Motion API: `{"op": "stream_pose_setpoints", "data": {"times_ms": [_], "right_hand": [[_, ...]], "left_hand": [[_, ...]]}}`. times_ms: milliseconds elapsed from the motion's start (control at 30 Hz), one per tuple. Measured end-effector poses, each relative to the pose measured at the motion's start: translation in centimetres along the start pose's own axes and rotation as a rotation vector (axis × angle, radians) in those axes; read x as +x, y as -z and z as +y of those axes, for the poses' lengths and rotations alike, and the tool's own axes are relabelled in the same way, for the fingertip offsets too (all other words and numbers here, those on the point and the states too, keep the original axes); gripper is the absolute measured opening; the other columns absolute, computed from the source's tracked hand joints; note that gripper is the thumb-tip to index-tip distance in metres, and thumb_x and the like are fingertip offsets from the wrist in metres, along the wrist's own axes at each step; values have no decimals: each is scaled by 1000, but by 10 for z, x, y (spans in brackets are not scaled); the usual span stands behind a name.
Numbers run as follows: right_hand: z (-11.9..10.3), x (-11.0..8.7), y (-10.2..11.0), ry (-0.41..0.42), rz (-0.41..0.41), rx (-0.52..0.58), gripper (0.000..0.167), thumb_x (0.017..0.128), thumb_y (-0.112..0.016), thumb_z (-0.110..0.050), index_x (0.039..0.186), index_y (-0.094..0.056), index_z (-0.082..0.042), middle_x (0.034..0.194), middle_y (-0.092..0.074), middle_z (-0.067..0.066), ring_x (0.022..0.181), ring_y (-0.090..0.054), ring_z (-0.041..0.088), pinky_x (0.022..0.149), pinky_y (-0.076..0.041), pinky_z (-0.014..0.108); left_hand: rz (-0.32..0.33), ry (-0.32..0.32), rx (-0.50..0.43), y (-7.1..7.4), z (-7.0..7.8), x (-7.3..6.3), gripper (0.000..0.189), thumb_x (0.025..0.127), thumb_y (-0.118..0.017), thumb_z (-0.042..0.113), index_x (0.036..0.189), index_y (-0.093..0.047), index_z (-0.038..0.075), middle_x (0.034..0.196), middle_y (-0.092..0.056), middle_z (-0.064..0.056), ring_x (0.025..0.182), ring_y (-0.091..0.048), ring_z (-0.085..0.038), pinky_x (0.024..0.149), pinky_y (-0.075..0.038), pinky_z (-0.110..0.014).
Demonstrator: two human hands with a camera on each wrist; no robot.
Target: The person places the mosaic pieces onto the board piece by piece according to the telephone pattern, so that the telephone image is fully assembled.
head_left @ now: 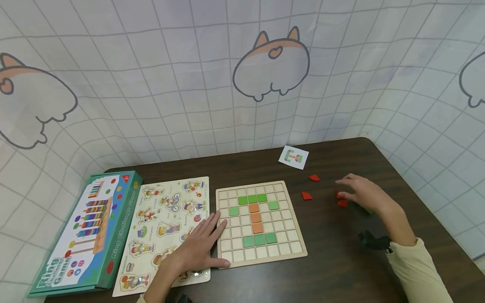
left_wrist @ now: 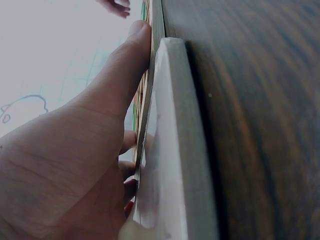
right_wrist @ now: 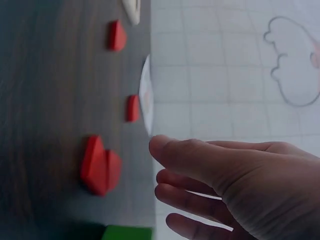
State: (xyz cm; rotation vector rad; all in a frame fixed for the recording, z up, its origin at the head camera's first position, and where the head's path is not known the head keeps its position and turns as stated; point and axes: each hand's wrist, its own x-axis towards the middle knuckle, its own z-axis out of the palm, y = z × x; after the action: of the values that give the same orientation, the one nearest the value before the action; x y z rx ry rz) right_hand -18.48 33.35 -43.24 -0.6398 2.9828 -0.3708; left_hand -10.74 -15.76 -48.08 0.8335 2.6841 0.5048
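Board (head_left: 267,217) lies mid-tabletop (head_left: 329,261), with coloured squares (head_left: 256,217) in its cells. In the head view, the left hand (head_left: 198,250), fingers extended and gripping nothing, spans puzzle (head_left: 163,219) and board edge; a careless push could skew the board and unseat squares. The right hand (head_left: 365,193), loosely spread and apparently empty, hangs near red pieces (head_left: 342,203); a sweep could scatter them. Box (head_left: 89,229) and puzzle crowd the left; the card (head_left: 293,157) lies beyond. The left wrist view shows the thumb (left_wrist: 132,47) at the board's edge. In the right wrist view, a green block (right_wrist: 129,233) could obstruct a low reach.
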Motion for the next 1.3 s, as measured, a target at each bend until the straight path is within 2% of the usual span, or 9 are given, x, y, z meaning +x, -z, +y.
{"op": "stream_pose_setpoints", "data": {"times_ms": [233,667,800,867,933,1000,1067,1200,1300], "right_hand": [[10,2,-11,-48,-25,-16,38,90,-68,-20,117,-65,7,112,-64,24,100,-63,40,83,-53,54],[5,9,-26,-71,50,-6,15,87,-71,-11,95,-65,0,90,-65,12,78,-62,24,65,-52,41],[-13,15,-26,6,189,60,12,86,-71,-8,91,-61,-5,83,-66,6,71,-60,16,62,-51,35],[-35,20,-31,106,299,142,13,83,-73,-4,90,-62,-7,80,-65,1,67,-57,8,59,-50,29],[-65,24,-38,237,336,253,15,82,-74,-3,91,-64,-8,80,-66,-1,68,-57,4,58,-50,23],[-97,27,-46,352,288,337,14,82,-74,-5,92,-65,-11,82,-66,-4,69,-54,0,58,-48,18],[-123,30,-54,413,179,386,11,85,-72,-9,94,-65,-13,85,-67,-6,73,-55,-1,61,-48,16],[-152,32,-66,392,10,370,5,90,-69,-16,94,-66,-16,89,-67,-7,79,-56,-1,67,-49,17],[-159,34,-75,388,-15,335,4,90,-68,-15,94,-68,-16,89,-66,-7,80,-56,1,70,-50,18]], "left_hand": [[-2,-9,1,-2,-1,0,106,79,-62,71,157,-19,14,165,-5,-13,153,-8,-34,121,-18,-54],[-4,-3,11,1,0,1,105,78,-63,70,156,-20,14,165,-5,-13,152,-8,-34,122,-18,-53],[-7,-3,9,1,0,0,105,78,-63,70,156,-20,14,165,-5,-13,152,-8,-34,122,-18,-53],[-14,0,12,1,0,-1,105,78,-63,70,156,-20,14,165,-5,-13,152,-8,-34,122,-18,-53],[-15,2,14,1,0,0,105,78,-63,70,156,-20,14,165,-5,-13,152,-8,-34,122,-18,-53],[-9,-1,20,1,0,0,105,78,-63,70,156,-20,14,165,-5,-13,152,-9,-34,122,-19,-53],[0,-4,24,1,0,0,105,78,-63,70,156,-21,14,165,-6,-13,152,-10,-34,122,-19,-53],[5,-8,23,0,0,1,105,78,-63,70,156,-21,14,165,-6,-14,152,-9,-34,122,-19,-53],[0,-3,22,0,0,0,105,78,-63,70,156,-21,14,165,-5,-13,152,-9,-33,122,-18,-52]]}}
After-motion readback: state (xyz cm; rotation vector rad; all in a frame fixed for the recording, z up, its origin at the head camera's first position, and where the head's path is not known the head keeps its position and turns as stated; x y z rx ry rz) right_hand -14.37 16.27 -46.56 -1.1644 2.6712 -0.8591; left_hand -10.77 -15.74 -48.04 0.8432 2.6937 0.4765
